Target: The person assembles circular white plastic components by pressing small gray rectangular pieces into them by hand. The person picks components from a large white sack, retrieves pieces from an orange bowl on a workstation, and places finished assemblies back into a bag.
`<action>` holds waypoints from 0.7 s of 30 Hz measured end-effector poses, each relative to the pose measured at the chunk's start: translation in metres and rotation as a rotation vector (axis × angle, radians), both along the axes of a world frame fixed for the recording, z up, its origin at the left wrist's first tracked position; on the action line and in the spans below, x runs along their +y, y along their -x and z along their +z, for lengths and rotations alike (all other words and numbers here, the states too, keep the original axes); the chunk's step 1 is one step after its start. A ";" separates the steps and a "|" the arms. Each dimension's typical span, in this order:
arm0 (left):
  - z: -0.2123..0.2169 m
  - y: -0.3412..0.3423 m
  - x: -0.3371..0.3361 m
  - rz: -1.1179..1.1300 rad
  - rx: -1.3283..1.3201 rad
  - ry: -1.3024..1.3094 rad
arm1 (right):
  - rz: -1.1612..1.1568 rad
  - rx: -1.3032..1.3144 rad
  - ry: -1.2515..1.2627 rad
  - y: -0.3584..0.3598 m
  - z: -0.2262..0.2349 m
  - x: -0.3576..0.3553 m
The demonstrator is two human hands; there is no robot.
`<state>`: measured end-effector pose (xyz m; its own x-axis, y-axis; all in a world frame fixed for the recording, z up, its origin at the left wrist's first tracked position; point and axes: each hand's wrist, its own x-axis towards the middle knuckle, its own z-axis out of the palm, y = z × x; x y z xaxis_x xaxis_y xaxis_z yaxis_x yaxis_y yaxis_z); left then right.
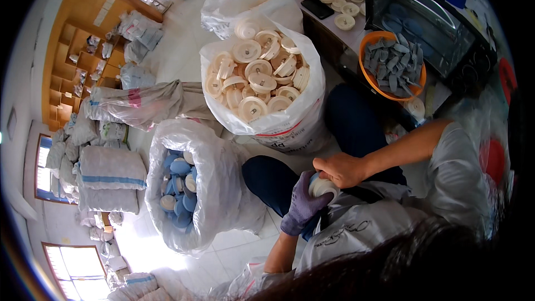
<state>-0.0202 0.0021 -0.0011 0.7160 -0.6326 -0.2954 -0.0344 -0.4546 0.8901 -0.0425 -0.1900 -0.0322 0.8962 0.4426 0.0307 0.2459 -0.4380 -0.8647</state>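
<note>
My left hand [302, 205], in a purple-grey knit glove, is closed round a round cream plastic piece [322, 187] in front of my lap. A bit of blue shows at the piece's upper edge. My bare right hand [341, 169] presses against that edge with its fingers curled; what sits under them is hidden. Beyond my knees stands a white sack of cream plastic discs [253, 108] with small metal pins at their centres. To its left and nearer, another white plastic sack [167, 224] holds blue and cream round pieces [179, 166].
An orange basket [366, 77] full of grey fork-shaped parts stands at the right by a black oven [426, 33]. Loose cream discs [345, 21] and a black phone [316, 7] lie on a table. Stuffed sacks [111, 175] line the left side.
</note>
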 end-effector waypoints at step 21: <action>-0.034 0.006 -0.035 0.299 -0.656 -0.024 | -0.486 0.340 -0.665 -0.048 -0.047 0.026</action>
<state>-0.0262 -0.0326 -0.0353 0.8920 -0.3807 0.2437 -0.4298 -0.5472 0.7182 0.0052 -0.1644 -0.0795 0.9877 -0.0035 -0.1562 -0.1527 0.1913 -0.9696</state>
